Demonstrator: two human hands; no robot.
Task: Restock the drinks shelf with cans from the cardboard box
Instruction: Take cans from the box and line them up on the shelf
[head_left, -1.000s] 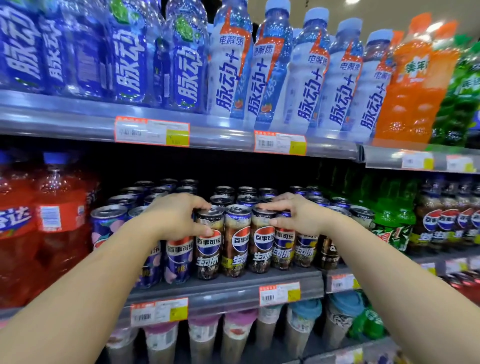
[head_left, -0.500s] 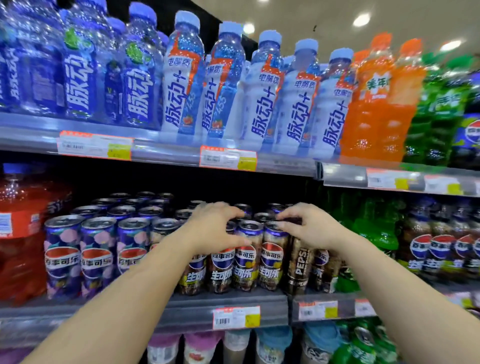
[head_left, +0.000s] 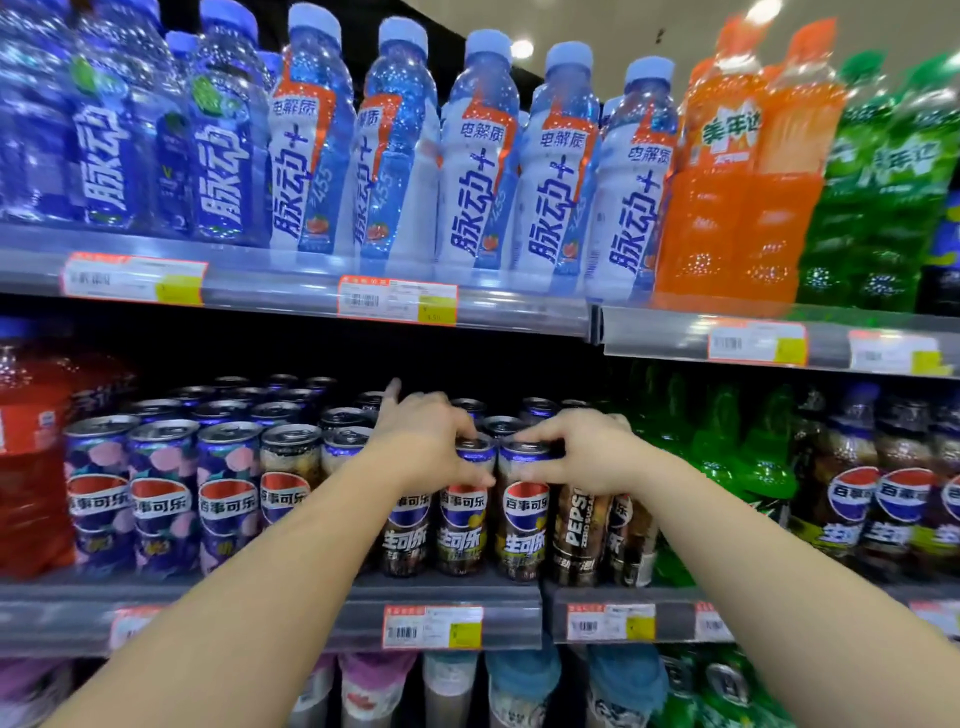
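Both bare arms reach up from the bottom of the frame to the middle shelf, where rows of tall Pepsi cans stand packed together. The left hand, just left of centre, sits over the top of a dark front-row can; its thumb and fingers curl round the rim of that can, while one finger sticks up and back toward the dark rear of the shelf. The right hand, just right of centre, grips the neighbouring can at its top, thumb across the front below the rim and fingers curled over the lid. The two cans stand upright, touching side by side, at the front edge of the shelf. To their right stands a black can lettered PEPSI, partly under the right wrist. To the left of the frame stand purple cans with pink blotches, then a red bottle at the left edge. Green bottles and dark cola bottles fill the right side of the same shelf. On the shelf above stand blue and white drink bottles, then orange bottles and green ones at upper right. Price tags line the shelf edges. The cardboard box does not show.
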